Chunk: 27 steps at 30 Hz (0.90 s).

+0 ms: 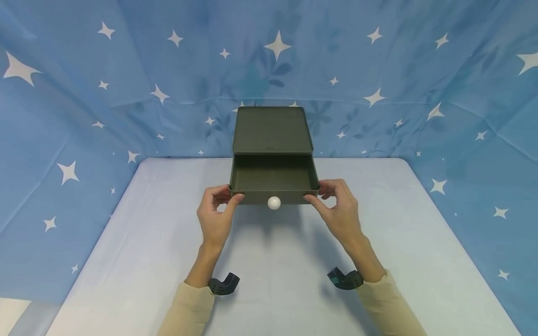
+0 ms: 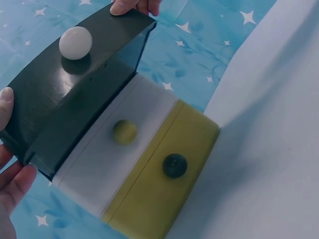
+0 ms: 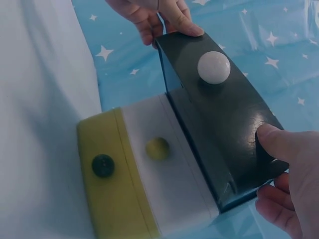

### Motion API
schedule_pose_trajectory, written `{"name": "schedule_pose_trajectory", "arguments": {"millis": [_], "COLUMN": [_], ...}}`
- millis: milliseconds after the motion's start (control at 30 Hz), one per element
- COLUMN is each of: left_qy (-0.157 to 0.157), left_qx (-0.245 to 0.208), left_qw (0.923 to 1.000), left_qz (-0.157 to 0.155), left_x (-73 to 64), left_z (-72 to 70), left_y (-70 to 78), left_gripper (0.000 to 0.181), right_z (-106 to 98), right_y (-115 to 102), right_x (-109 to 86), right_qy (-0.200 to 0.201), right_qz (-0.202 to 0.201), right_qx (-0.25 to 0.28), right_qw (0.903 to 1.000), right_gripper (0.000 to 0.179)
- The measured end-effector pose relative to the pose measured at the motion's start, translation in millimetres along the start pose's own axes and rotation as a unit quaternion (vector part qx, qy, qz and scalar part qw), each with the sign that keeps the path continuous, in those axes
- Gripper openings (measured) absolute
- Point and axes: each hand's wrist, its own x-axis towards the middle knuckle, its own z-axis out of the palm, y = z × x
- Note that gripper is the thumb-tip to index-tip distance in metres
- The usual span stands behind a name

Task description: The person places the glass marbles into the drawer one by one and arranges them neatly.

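Observation:
A dark green drawer (image 1: 252, 198) with a round white knob (image 1: 274, 203) is pulled partway out of the top of a small cabinet (image 1: 273, 130). My left hand (image 1: 215, 217) grips the drawer's left front corner, thumb on the front face and fingers around the side. At the right front corner, my right hand (image 1: 342, 214) pinches it the same way. The bare floor inside the drawer shows in the head view. Below it, in the left wrist view, are a shut white drawer (image 2: 99, 164) with a yellow knob and a yellow drawer (image 2: 144, 199) with a dark knob.
The cabinet stands on a white-covered table (image 1: 269, 280), near its back edge. A blue curtain with white stars (image 1: 168, 65) hangs behind and along both sides. Dark wrist-worn devices (image 1: 224, 283) sit on both forearms.

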Motion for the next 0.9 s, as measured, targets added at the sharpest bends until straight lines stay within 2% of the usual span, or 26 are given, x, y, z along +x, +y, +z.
{"name": "schedule_pose_trajectory", "arguments": {"millis": [133,367,467,700,900], "left_qy": [0.013,0.015,0.016,0.016,0.017], "left_qx": [-0.002,-0.002,0.008,0.013,0.015], "left_qw": [0.9999,0.9997,0.9996,0.9996,0.9997], "left_qz": [0.004,0.017,0.023,0.018,0.002], "left_x": [-4.4,-4.6,-2.6,5.1,10.0], "left_z": [0.4,1.5,3.3,7.4,10.3], "left_y": [-17.0,-21.5,-17.9,9.8,9.7], "left_gripper": [0.037,0.037,0.038,0.034,0.034], "right_z": [1.8,1.8,1.6,5.9,11.2], "right_y": [0.3,1.2,1.9,6.7,12.6], "right_x": [-1.0,-0.8,0.7,4.8,10.6], "right_qy": [0.008,0.013,0.011,0.021,0.028], "right_qz": [-0.004,-0.008,-0.005,-0.012,-0.023], "right_qx": [0.006,0.004,0.005,0.011,0.008], "right_qw": [0.9999,0.9999,0.9999,0.9996,0.9993], "right_gripper": [0.048,0.048,0.048,0.048,0.048]}}
